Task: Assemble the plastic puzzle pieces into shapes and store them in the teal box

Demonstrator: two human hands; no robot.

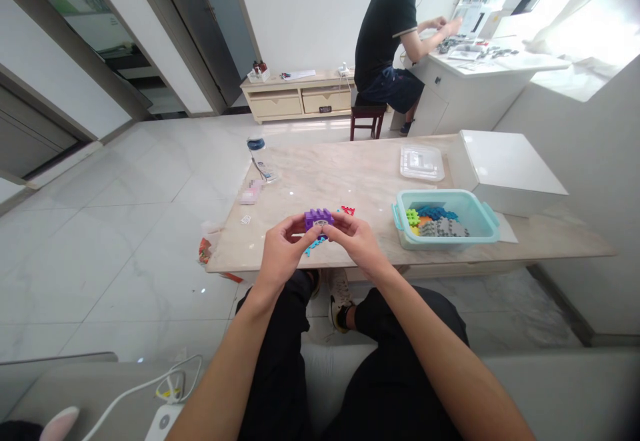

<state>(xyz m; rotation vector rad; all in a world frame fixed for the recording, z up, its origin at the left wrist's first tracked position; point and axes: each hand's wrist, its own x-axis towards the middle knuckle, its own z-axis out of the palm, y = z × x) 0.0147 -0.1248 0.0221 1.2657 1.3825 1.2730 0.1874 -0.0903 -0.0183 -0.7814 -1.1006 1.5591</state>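
Between my two hands, above the near part of the table, is a purple toy block (319, 217) with a notched top and a pale marking on its near side. My left hand (284, 246) grips its left end, thumb on the near face. My right hand (357, 241) closes on the right end, and both thumbs nearly meet in front. Light-blue toy pieces (314, 246) lie on the table just below the block, partly hidden by my hands. Behind my right fingers sits a small red piece (349, 210).
A light-teal tub (450, 240) of coloured interlocking pieces stands right on the table (330, 161). Behind it are a clear plastic lid (421, 162) and a white box (515, 161). A bottle (261, 160) stands at left. Beyond, a person (387, 34) sits working at a white desk.
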